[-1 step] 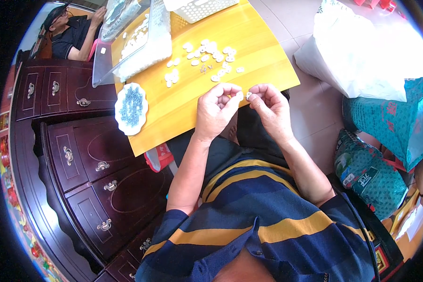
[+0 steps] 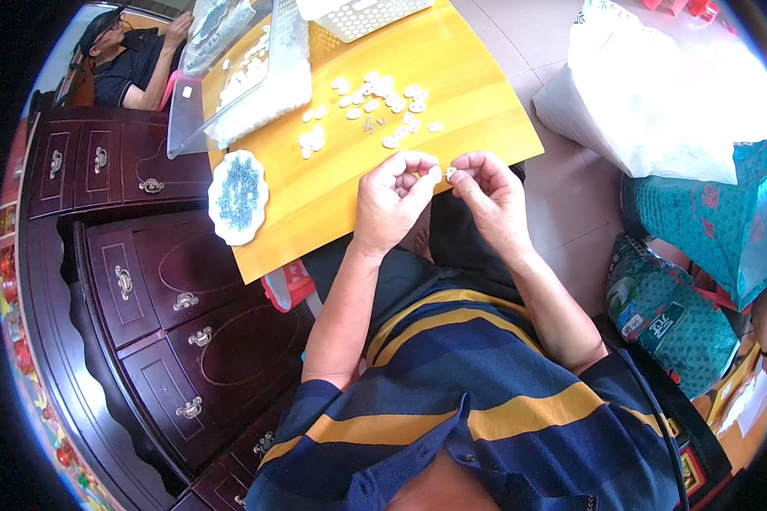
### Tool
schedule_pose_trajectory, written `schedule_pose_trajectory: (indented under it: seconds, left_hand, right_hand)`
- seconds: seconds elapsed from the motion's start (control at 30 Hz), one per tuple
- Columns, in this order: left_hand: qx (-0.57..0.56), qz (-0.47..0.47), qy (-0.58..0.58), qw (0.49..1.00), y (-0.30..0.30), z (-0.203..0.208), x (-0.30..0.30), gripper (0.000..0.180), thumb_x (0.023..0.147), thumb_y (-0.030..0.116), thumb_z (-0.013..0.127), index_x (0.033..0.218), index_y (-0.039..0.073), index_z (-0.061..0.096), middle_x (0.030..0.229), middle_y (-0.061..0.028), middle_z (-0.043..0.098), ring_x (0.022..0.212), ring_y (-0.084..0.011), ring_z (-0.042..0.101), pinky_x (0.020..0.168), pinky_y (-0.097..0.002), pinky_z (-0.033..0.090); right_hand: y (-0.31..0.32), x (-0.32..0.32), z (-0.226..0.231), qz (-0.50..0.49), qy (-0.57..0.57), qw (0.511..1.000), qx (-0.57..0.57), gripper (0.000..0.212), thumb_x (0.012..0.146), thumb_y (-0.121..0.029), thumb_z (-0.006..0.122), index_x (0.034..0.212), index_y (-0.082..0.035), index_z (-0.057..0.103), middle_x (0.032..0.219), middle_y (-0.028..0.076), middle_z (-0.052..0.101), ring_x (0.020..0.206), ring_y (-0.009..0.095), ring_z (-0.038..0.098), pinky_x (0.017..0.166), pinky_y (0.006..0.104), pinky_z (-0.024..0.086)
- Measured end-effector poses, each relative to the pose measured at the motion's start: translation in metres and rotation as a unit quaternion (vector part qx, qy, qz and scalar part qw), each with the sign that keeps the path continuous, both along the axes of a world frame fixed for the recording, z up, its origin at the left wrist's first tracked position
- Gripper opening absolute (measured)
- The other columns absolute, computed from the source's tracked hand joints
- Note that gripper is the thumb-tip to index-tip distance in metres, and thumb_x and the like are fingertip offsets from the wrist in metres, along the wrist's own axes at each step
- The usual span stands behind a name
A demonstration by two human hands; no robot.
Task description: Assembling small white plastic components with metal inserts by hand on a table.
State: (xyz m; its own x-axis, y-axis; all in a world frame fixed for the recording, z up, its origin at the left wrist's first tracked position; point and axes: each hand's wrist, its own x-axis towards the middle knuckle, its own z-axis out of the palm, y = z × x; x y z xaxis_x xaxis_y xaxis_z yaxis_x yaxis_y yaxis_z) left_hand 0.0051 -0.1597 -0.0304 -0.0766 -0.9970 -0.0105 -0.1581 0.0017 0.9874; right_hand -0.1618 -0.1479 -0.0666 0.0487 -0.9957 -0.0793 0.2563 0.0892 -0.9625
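Over the table's near edge, my left hand (image 2: 392, 198) is closed in a pinch on a small white plastic piece (image 2: 435, 174). Close beside it, my right hand (image 2: 491, 201) pinches another tiny white piece (image 2: 451, 173); the fingertips of both hands nearly meet. Fingers cover most of both pieces, so their full shape is hidden. Beyond my hands, several white oval pieces (image 2: 371, 106) lie scattered on the yellow wooden table (image 2: 477, 111). Among them rests a little heap of thin metal bits (image 2: 372, 126), too small to tell exactly.
A scalloped white dish (image 2: 261, 198) of small bluish bits sits at the table's left edge. Behind it stands a clear plastic bin (image 2: 294, 81) with white pieces, and a white perforated basket (image 2: 362, 24). Dark drawers (image 2: 170, 264) flank the left; bulky white (image 2: 588, 119) and teal bags (image 2: 682, 213) the right. A person (image 2: 141, 64) sits far left.
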Motion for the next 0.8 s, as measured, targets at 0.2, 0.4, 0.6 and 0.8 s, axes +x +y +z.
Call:
schedule_pose_trajectory:
  seconds: [0.2,0.4,0.6,0.8]
  left_hand:
    - [-0.004,-0.023,-0.035,0.999,-0.001,0.006,0.0,0.013,0.091,0.0,0.069,0.103,-0.003,0.071,0.089,-0.003,0.07,0.069,-0.0042,0.062,0.062,-0.0181,0.05]
    - [-0.037,-0.058,-0.048,0.996,-0.006,0.006,0.004,0.012,0.091,-0.001,0.067,0.102,-0.004,0.072,0.095,-0.0059,0.071,0.074,-0.0076,0.066,0.065,-0.0201,0.053]
    - [0.016,-0.075,-0.033,0.996,-0.004,0.007,0.004,0.031,0.092,-0.003,0.065,0.123,0.0,0.065,0.095,-0.0018,0.067,0.078,-0.0048,0.061,0.069,-0.018,0.05]
    - [-0.078,-0.044,-0.164,0.982,0.001,0.018,-0.01,0.048,0.085,0.005,0.073,0.13,0.002,0.058,0.103,-0.0101,0.067,0.083,-0.0163,0.068,0.07,-0.0295,0.056]
  right_hand:
    - [0.0,0.0,0.0,0.016,0.026,1.0,-0.003,0.011,0.097,-0.004,0.065,0.108,0.0,0.065,0.095,0.0,0.066,0.084,0.006,0.061,0.079,0.022,0.053]
    - [0.0,0.002,0.0,0.017,-0.014,1.0,0.011,0.014,0.095,-0.007,0.069,0.106,0.001,0.069,0.089,0.001,0.071,0.08,0.005,0.063,0.074,0.0218,0.052]
    - [0.0,0.0,0.012,0.058,-0.056,0.994,0.075,0.017,0.098,-0.01,0.065,0.106,0.004,0.068,0.089,0.004,0.071,0.081,0.008,0.065,0.077,0.0238,0.053]
    - [-0.001,-0.003,0.009,0.043,-0.101,0.988,0.112,0.018,0.098,-0.015,0.066,0.104,0.002,0.068,0.09,0.004,0.071,0.081,0.009,0.065,0.077,0.0241,0.052]
